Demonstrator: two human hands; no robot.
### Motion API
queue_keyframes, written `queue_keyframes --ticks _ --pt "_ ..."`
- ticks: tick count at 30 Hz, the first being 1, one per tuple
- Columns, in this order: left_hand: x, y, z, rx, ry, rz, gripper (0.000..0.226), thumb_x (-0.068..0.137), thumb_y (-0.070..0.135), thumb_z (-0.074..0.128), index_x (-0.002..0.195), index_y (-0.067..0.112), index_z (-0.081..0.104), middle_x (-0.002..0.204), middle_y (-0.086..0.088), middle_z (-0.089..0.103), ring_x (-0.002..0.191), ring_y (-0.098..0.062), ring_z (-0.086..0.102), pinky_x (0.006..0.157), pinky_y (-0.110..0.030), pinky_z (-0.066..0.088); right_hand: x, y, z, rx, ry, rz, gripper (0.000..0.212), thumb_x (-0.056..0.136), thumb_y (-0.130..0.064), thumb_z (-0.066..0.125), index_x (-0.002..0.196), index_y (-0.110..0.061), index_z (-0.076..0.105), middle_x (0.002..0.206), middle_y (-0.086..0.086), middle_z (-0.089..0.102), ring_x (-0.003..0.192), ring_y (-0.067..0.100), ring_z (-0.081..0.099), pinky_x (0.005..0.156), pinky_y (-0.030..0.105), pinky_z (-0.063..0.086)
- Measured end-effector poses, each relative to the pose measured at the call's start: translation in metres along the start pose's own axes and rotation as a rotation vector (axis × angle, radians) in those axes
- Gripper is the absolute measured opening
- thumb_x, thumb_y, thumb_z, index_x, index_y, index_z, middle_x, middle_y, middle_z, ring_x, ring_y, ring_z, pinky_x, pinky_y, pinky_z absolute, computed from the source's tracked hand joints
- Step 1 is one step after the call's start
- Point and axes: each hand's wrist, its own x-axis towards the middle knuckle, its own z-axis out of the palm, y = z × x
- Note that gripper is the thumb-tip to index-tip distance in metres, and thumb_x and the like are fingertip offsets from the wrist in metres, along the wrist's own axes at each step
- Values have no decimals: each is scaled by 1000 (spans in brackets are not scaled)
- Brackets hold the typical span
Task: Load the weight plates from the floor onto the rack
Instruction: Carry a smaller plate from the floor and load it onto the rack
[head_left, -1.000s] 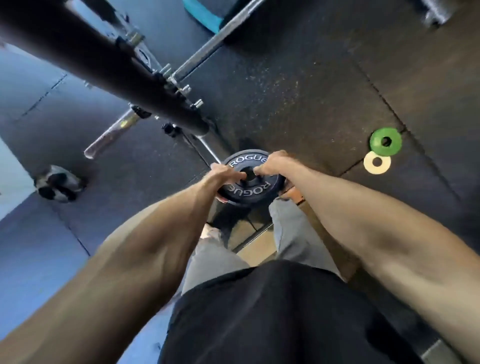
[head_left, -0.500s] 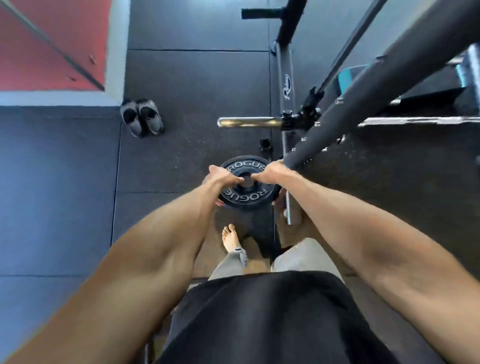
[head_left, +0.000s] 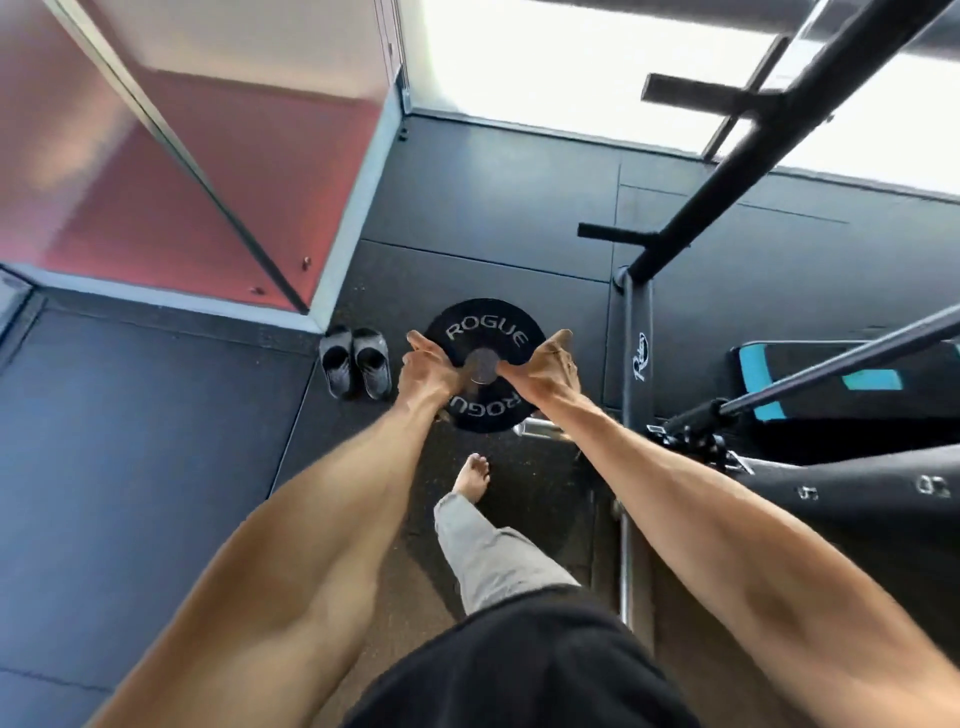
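Both hands are on the weight plate (head_left: 487, 332), one per side, plate between them. Left hand (head_left: 427, 370) grips the left edge, fingers wrapped behind the plate and thumb on the face, near the hub. Right hand (head_left: 543, 370) mirrors it on the right edge, thumb also pointing in toward the hub. Hands are apart, separated by the hub width. The plate is black with ROGUE lettering top and bottom, face toward the camera, held out at arm's length above the floor (head_left: 156, 441). The hub reads grey; can't tell if something sits in the hole. A chrome stub (head_left: 537, 428) shows just past the plate's lower right edge; contact with the plate can't be judged. The rack base rail (head_left: 636, 364) is just right of the right hand, and a black peg (head_left: 605, 231) sticks out left from the rack frame further back. A bar (head_left: 857, 348) runs diagonally over a black and teal bench (head_left: 831, 395) at right. A pair of dark slippers (head_left: 356, 366) sits on the floor just left of the left hand. A bare foot (head_left: 471, 475) is on the floor below the plate.
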Motion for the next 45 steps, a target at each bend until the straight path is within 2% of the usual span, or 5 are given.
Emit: queue_keyframes --ticks 8,26,31,35,45 --pt "107 122 -81 -111 153 210 84 78 33 80 135 8 24 132 -22 52 122 -40 54 101 -46 46 110 -95 -50 204 251 -137 70 71 -51 78 108 -18 28 101 4 62 85 24 63 63 29 49" --pt "376 398 -60 -157 -360 912 88 81 80 48 132 9 46 122 -22 59 108 -36 63 89 -57 54 319 -147 -170 535 773 81 57 84 -24 79 110 -14 30 114 14 64 93 19 65 66 6 52" --pt "432 455 -40 -24 -453 1064 66 80 48 66 119 0 44 104 -12 64 89 -24 66 70 -47 58 364 -158 -177 479 851 216 49 88 -28 73 108 -17 30 112 15 69 94 28 71 77 40 61" --pt "425 487 -57 157 -526 1003 68 75 23 77 121 -1 32 111 -14 51 94 -23 55 59 -23 52 386 -163 -179 476 868 326 44 90 -25 71 113 -7 38 111 15 69 93 25 70 81 43 60" --pt "442 535 -36 150 -518 883 30 95 9 45 121 -1 35 109 -17 49 90 -25 50 61 -29 40 430 -158 -182 469 919 361 37 94 -19 66 110 -1 38 96 9 66 72 15 59 51 2 42"
